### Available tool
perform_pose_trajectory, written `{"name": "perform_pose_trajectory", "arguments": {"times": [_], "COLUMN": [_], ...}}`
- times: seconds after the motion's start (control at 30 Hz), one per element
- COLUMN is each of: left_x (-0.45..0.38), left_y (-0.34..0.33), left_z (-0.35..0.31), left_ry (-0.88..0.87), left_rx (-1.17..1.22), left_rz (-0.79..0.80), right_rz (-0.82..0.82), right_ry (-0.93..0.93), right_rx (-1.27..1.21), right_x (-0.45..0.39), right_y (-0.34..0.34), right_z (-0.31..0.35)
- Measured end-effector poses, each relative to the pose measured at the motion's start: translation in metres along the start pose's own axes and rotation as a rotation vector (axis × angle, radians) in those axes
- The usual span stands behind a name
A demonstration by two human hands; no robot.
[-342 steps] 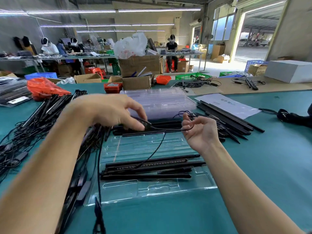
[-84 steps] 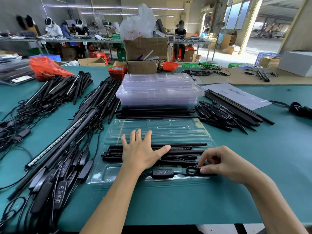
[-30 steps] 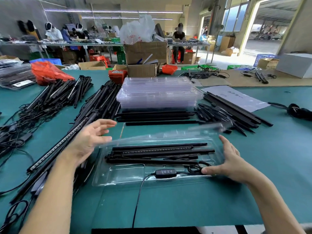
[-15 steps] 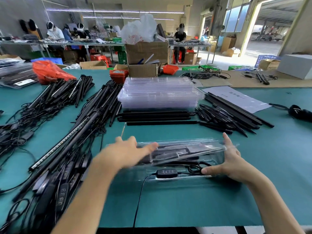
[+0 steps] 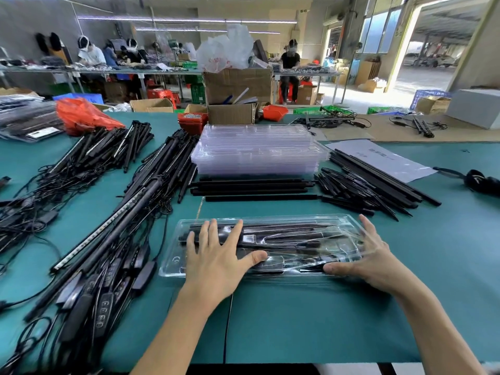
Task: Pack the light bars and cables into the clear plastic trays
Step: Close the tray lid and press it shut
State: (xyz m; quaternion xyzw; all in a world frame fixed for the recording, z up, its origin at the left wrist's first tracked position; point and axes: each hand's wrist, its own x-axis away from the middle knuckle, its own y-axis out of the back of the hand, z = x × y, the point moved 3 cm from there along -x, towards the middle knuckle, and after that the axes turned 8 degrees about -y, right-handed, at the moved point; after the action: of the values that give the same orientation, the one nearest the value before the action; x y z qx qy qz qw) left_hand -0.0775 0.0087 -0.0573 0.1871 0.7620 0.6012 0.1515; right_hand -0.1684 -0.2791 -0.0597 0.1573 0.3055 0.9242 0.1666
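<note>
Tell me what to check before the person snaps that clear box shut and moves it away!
1. Lid folded over the clear tray: ok, it lies on top.
2. Light bars inside the tray: ok, they show through the lid.
3. Left hand flat on the lid: ok, fingers straight and pressing.
4. Right hand at the right end: ok, fingers spread on the lid's edge.
5. Cable all tucked in: not ok, one black cable hangs out toward the table's near edge.
6. Lid clicked shut all round: cannot tell.
</note>
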Motion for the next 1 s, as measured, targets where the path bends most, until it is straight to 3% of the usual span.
{"name": "perform_pose_trajectory", "arguments": {"times": [0.13, 0.2, 0.37, 0.53, 0.63, 0.7, 0.77, 0.87, 1.0], "left_x": [0.001, 0.0, 0.001, 0.0, -0.002, -0.005, -0.008, -0.01, -0.012], "left_y": [-0.001, -0.002, -0.006, -0.006, -0.007, -0.008, -0.007, -0.007, -0.007], "left_z": [-0.014, -0.018, -0.016, -0.017, -0.018, -0.02, -0.021, -0.022, -0.026], "left_ry": [-0.323, -0.415, -0.381, -0.381, -0.332, -0.309, -0.292, -0.27, -0.229], "left_rx": [0.046, 0.082, 0.162, 0.095, 0.077, 0.044, 0.04, 0.053, 0.067], "left_rz": [-0.149, -0.125, -0.045, -0.004, 0.068, 0.126, 0.164, 0.194, 0.202], "right_rz": [-0.037, -0.09, -0.128, 0.014, 0.234, 0.26, 0.106, -0.183, -0.201], "right_ry": [0.02, 0.02, 0.018, -0.03, -0.092, -0.154, -0.186, -0.196, -0.275], "right_rx": [-0.07, 0.018, 0.159, 0.238, 0.087, -0.072, -0.074, 0.181, 0.271], "right_x": [0.002, 0.003, 0.007, 0.012, 0.021, 0.024, 0.017, 0.006, 0.003], "right_y": [0.008, 0.011, 0.015, 0.018, 0.025, 0.028, 0.027, 0.02, 0.01], "right_z": [-0.003, -0.005, -0.006, -0.006, -0.004, 0.001, 0.0, 0.004, 0.012]}}
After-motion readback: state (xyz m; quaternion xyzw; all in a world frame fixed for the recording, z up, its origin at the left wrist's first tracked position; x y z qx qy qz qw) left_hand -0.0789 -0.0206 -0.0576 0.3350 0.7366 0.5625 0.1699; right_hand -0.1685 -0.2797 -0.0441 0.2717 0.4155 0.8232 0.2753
